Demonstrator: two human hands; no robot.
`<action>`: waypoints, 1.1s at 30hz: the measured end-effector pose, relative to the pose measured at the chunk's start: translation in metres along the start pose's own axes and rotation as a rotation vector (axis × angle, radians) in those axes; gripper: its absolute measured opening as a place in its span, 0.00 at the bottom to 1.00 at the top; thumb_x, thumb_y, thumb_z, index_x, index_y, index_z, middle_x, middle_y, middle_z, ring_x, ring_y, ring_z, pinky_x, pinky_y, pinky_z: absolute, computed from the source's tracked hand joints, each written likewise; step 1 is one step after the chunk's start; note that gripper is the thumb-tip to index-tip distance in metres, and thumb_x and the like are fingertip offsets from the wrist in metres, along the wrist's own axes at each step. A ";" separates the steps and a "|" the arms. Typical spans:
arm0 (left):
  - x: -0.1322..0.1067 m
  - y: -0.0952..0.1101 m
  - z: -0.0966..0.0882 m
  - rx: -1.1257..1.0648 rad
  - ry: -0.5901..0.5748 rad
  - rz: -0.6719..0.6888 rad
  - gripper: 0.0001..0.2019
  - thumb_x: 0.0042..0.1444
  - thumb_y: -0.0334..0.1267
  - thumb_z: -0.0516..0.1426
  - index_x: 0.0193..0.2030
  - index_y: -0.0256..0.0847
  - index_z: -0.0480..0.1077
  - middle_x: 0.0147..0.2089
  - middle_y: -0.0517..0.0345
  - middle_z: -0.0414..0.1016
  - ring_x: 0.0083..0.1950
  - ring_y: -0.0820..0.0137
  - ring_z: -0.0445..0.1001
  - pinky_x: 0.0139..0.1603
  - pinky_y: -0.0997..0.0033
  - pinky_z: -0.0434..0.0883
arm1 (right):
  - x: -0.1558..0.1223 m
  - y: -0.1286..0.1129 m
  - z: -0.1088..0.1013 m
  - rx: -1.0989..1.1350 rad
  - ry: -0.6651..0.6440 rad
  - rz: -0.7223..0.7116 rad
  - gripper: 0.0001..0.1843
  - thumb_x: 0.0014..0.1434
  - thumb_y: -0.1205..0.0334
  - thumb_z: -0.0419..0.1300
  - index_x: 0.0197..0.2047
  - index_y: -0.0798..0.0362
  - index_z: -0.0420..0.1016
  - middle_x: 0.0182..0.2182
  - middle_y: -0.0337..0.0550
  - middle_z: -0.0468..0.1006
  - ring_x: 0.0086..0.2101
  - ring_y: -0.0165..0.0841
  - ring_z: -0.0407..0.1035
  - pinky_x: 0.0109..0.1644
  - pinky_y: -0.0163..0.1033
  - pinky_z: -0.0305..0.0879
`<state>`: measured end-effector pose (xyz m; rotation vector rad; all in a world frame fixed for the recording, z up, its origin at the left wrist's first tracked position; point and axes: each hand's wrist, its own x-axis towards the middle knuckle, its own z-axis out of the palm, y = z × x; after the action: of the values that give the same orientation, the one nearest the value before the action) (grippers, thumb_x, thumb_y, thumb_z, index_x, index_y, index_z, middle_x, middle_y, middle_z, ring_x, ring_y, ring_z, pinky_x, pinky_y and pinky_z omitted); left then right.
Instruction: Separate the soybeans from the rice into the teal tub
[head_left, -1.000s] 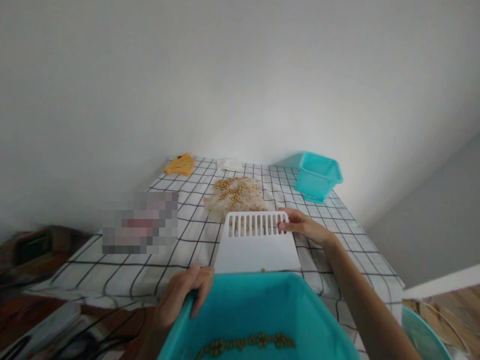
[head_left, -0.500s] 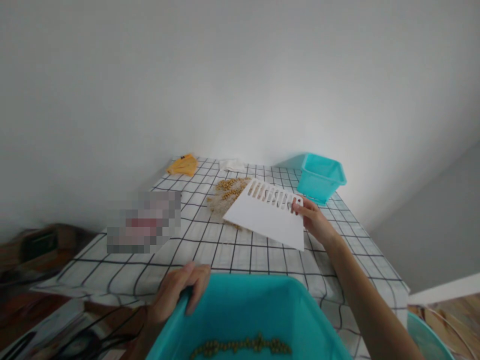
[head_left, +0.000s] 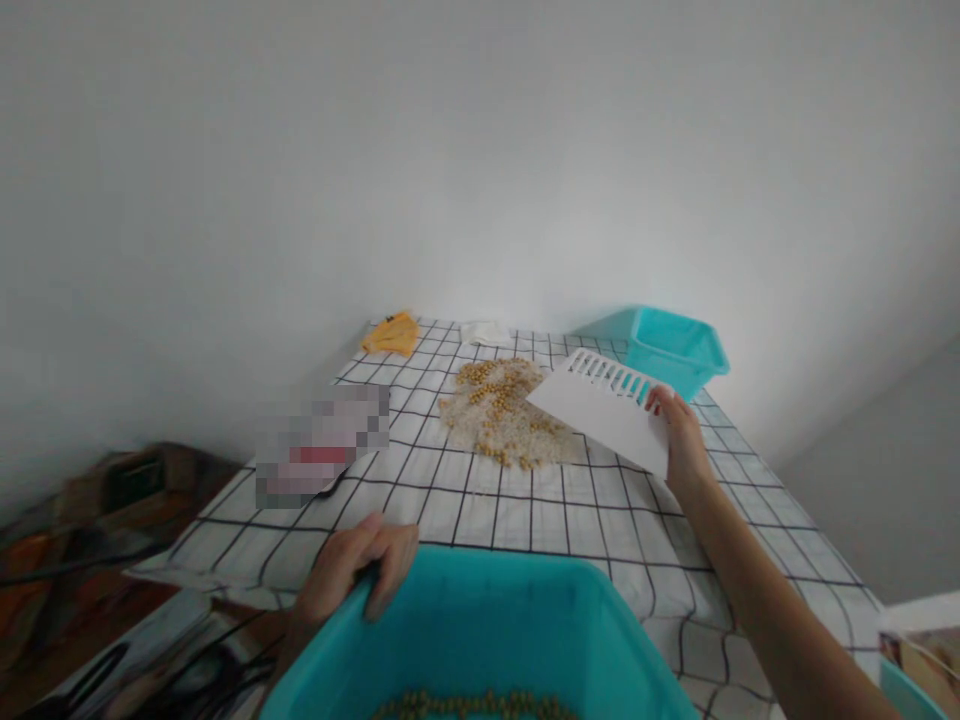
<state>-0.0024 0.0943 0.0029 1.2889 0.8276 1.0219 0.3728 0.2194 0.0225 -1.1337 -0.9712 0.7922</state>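
Note:
My left hand (head_left: 364, 560) grips the rim of a turquoise plastic bin (head_left: 502, 610) at the table's near edge. Round yellow-green beans (head_left: 484, 704) lie along the bottom of that bin. In my right hand (head_left: 681, 435) is a white slotted board (head_left: 600, 412), tilted above the table, with a row of long holes along its far edge. My fingers close on its right corner. Left of the board, a pile of yellow beans mixed with pale grains (head_left: 502, 410) is spread on the checked tablecloth (head_left: 435, 500).
A smaller turquoise basket (head_left: 675, 350) stands at the back right. At the back left lie a yellow cloth (head_left: 393, 334) and a white cloth (head_left: 484, 333). A blurred-out flat item (head_left: 322, 450) is on the left side. Clutter and cables (head_left: 165, 660) fill the lower left.
My right hand has moved the board to the right, away from the pile, uncovering more of it. The view has turned slightly left. My left hand stays on the bin rim.

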 end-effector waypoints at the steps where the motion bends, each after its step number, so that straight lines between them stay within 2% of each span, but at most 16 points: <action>1: 0.000 0.000 0.000 0.009 -0.001 0.000 0.33 0.68 0.57 0.46 0.13 0.45 0.62 0.17 0.58 0.60 0.23 0.66 0.60 0.33 0.62 0.64 | 0.002 0.003 -0.002 -0.037 0.033 -0.032 0.20 0.57 0.43 0.62 0.26 0.47 0.64 0.24 0.35 0.68 0.25 0.34 0.61 0.30 0.40 0.58; 5: -0.001 -0.004 -0.002 -0.009 0.004 0.038 0.34 0.69 0.57 0.45 0.13 0.44 0.63 0.17 0.58 0.60 0.23 0.67 0.59 0.34 0.63 0.63 | 0.008 0.015 -0.007 -0.090 0.136 -0.170 0.23 0.59 0.36 0.59 0.28 0.47 0.65 0.24 0.35 0.65 0.25 0.33 0.58 0.30 0.39 0.55; 10: -0.002 -0.013 -0.005 -0.083 0.017 -0.004 0.34 0.69 0.56 0.46 0.13 0.44 0.65 0.17 0.58 0.61 0.24 0.67 0.61 0.35 0.64 0.64 | 0.008 0.023 -0.008 -0.095 0.038 -0.296 0.27 0.59 0.29 0.55 0.36 0.46 0.66 0.27 0.36 0.69 0.26 0.34 0.62 0.29 0.38 0.56; 15: 0.000 -0.020 -0.013 -0.103 -0.012 0.008 0.33 0.70 0.54 0.45 0.15 0.43 0.66 0.18 0.58 0.61 0.24 0.67 0.62 0.34 0.66 0.65 | 0.008 0.022 -0.003 -0.129 0.039 -0.225 0.23 0.58 0.36 0.60 0.43 0.47 0.67 0.28 0.36 0.72 0.26 0.34 0.64 0.29 0.38 0.59; 19: 0.003 -0.026 -0.024 -0.054 -0.172 0.005 0.33 0.70 0.56 0.46 0.15 0.43 0.67 0.19 0.57 0.64 0.26 0.66 0.65 0.36 0.66 0.67 | 0.008 0.022 -0.002 -0.180 0.038 -0.171 0.20 0.58 0.42 0.61 0.45 0.46 0.66 0.27 0.35 0.71 0.25 0.34 0.63 0.28 0.38 0.60; 23: 0.004 -0.028 -0.031 -0.019 -0.148 0.007 0.34 0.70 0.56 0.44 0.16 0.43 0.68 0.19 0.56 0.66 0.26 0.66 0.66 0.37 0.66 0.68 | 0.009 0.025 -0.002 -0.244 0.019 -0.163 0.18 0.59 0.44 0.60 0.45 0.47 0.65 0.28 0.36 0.71 0.26 0.34 0.64 0.28 0.39 0.61; 27: 0.005 -0.025 -0.031 0.052 -0.139 -0.034 0.35 0.68 0.60 0.45 0.15 0.44 0.68 0.19 0.55 0.68 0.26 0.64 0.67 0.36 0.66 0.70 | 0.010 0.027 0.000 -0.328 -0.005 -0.202 0.19 0.57 0.43 0.62 0.41 0.47 0.64 0.29 0.38 0.73 0.28 0.36 0.67 0.29 0.39 0.63; 30: 0.004 -0.023 -0.025 0.079 -0.076 -0.045 0.34 0.65 0.63 0.48 0.13 0.45 0.67 0.18 0.55 0.68 0.25 0.64 0.66 0.35 0.66 0.69 | 0.009 0.028 0.003 -0.368 -0.025 -0.234 0.19 0.58 0.42 0.61 0.40 0.48 0.64 0.25 0.37 0.72 0.26 0.35 0.66 0.28 0.39 0.62; 33: 0.001 -0.024 -0.019 0.018 0.005 -0.045 0.34 0.67 0.61 0.48 0.13 0.46 0.67 0.17 0.57 0.64 0.25 0.65 0.64 0.37 0.65 0.68 | 0.007 0.029 0.005 -0.355 -0.052 -0.264 0.19 0.59 0.42 0.60 0.40 0.48 0.64 0.24 0.35 0.70 0.24 0.34 0.64 0.26 0.38 0.60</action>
<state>-0.0164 0.1024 -0.0227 1.2778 0.8674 0.9849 0.3702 0.2349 -0.0028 -1.2576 -1.3104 0.4473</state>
